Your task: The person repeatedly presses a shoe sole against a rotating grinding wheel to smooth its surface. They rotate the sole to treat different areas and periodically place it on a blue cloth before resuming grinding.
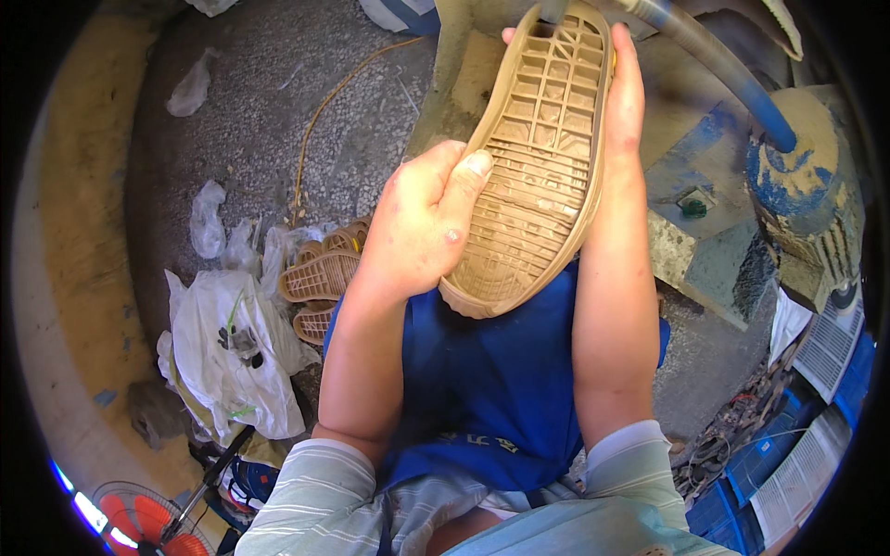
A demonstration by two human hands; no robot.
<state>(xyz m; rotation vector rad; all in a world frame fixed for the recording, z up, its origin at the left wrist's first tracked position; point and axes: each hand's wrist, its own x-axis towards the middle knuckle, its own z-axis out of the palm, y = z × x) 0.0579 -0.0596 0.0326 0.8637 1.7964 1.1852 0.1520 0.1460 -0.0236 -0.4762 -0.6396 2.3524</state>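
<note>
A tan moulded shoe sole (532, 163) is held up in front of me, its ribbed and gridded face towards me. My left hand (431, 215) grips its left edge, with the thumb pressed over the rim and the fingers hidden behind. Along the far right edge, my right hand (626, 97) supports the sole, partly out of sight behind it. The sole's far end is up against a grey shaft-like machine part (553, 10) at the top of the view; whether they touch, I cannot tell. A blue apron (487, 375) covers my lap below.
Several similar soles (321, 274) lie on the floor at left, beside a white plastic sack (229, 347). A dusty blue motor (793, 167) with a flexible hose (730, 69) stands at right. Blue crates (765, 445) line the lower right; a red-bladed fan (142, 525) is lower left.
</note>
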